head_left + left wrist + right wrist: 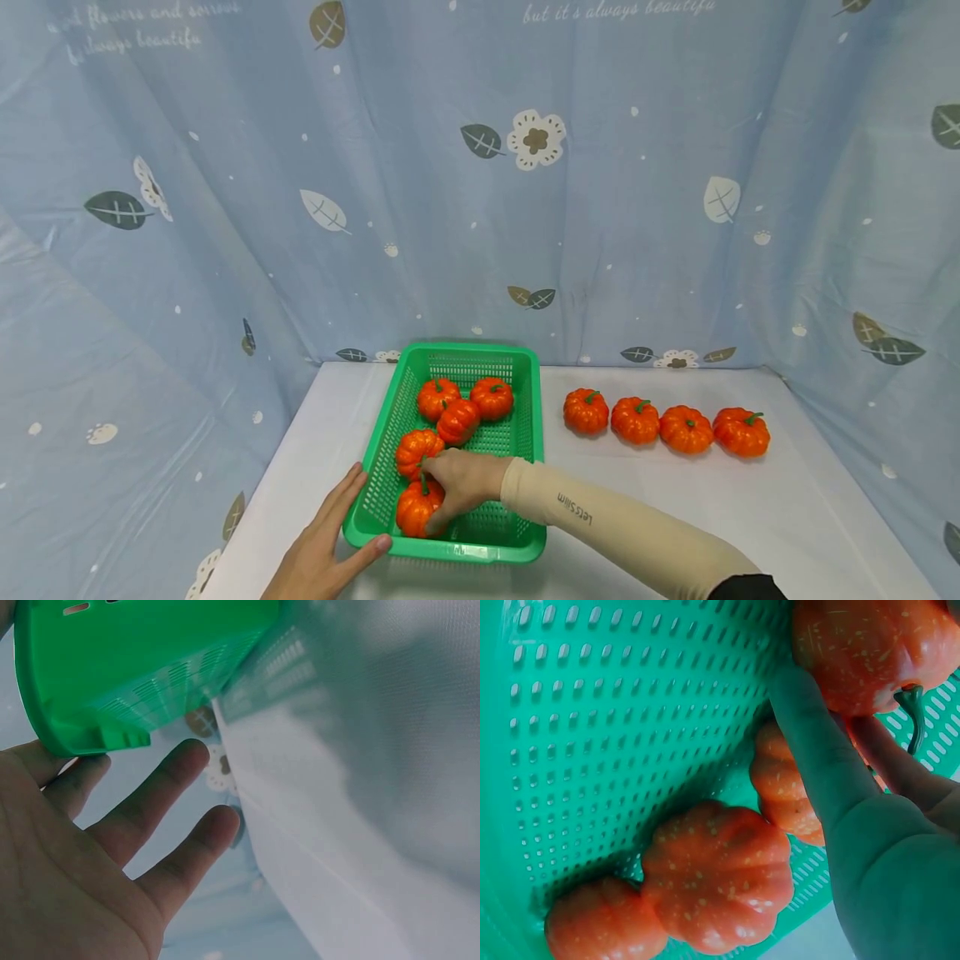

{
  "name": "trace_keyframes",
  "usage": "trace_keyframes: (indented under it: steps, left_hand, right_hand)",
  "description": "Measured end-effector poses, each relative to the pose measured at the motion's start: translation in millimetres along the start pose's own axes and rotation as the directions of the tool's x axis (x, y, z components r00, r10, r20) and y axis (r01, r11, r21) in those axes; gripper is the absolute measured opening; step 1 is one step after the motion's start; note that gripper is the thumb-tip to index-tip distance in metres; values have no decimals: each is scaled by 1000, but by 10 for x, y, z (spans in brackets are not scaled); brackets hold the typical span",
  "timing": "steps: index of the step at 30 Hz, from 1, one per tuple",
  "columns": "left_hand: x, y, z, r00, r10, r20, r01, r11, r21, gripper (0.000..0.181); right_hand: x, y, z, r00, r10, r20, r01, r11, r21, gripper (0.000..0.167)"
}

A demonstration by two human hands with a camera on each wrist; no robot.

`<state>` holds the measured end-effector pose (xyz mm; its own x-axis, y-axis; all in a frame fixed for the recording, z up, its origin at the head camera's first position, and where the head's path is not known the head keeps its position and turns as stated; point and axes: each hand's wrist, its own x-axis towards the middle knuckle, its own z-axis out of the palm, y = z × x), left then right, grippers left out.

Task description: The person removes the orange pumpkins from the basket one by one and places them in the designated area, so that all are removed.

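Observation:
A green plastic basket (531, 533) holds several small orange pumpkins, among them one with a green stem (414, 510) in its near left corner. My right hand (467, 482) reaches into the basket and grips this pumpkin, thumb on its near side and fingers on its far side. In the right wrist view the fingers lie against the same pumpkin (866, 652). Another pumpkin (417, 452) sits just beyond it. At the basket's near left corner my left hand (324, 542) is spread, its fairly straight fingers touching the rim; the left wrist view shows its palm (67, 877).
Right of the basket, several pumpkins stand in a row on the white table, from one near the basket (586, 412) to one at the far right (741, 432). Three more pumpkins, one of them at the right (492, 399), sit in the basket's far half. A blue patterned curtain (450, 208) hangs behind.

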<state>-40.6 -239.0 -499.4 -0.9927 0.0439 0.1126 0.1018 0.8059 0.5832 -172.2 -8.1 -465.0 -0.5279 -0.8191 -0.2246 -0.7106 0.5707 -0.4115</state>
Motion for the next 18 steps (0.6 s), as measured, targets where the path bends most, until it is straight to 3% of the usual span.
trace_keyframes:
  steps: [12, 18]
  left_hand:
    - [-6, -2, 8, 1000, 19, -16, -19, 1000, 4, 89]
    - [-8, 4, 14, 1000, -1, -3, 1, 1000, 3, 88]
  right_hand:
    - [-39, -18, -11, 999, 41, -11, -41, 998, 44, 62]
    - [-48, -33, -31, 999, 41, -17, -40, 998, 55, 65]
